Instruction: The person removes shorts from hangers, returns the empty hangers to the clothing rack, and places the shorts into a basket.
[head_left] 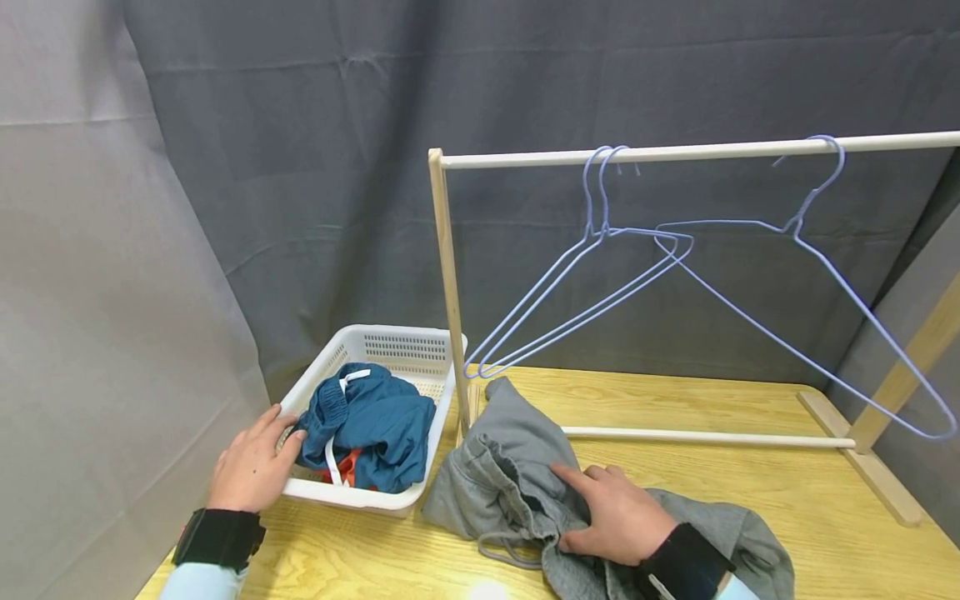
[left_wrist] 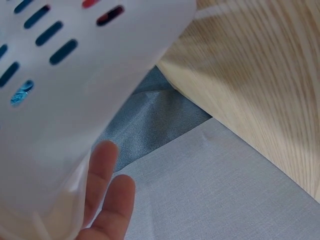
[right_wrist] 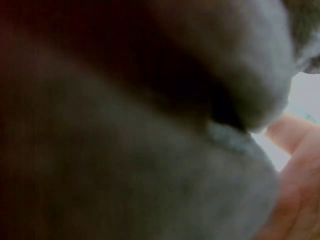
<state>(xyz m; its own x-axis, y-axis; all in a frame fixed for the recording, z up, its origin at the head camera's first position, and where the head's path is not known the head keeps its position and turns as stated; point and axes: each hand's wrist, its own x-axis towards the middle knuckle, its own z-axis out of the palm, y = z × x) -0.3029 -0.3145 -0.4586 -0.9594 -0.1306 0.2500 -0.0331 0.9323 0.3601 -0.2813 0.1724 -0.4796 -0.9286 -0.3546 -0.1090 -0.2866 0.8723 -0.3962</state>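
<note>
A white plastic basket stands at the left with blue drawstring clothing inside, and some orange fabric shows beneath. My left hand holds the basket's left rim, thumb toward the inside; in the left wrist view two fingers lie against the outer wall. Grey drawstring sweatpants lie bunched on the table in front of the rack. On top of them rests my right hand, index finger and thumb spread apart over the cloth. Blurred grey fabric fills most of the right wrist view.
A rack with a white top bar and wooden posts stands behind the sweatpants. Two light-purple hangers hang near its left end and another hanger at the right. A low white bar crosses near the table.
</note>
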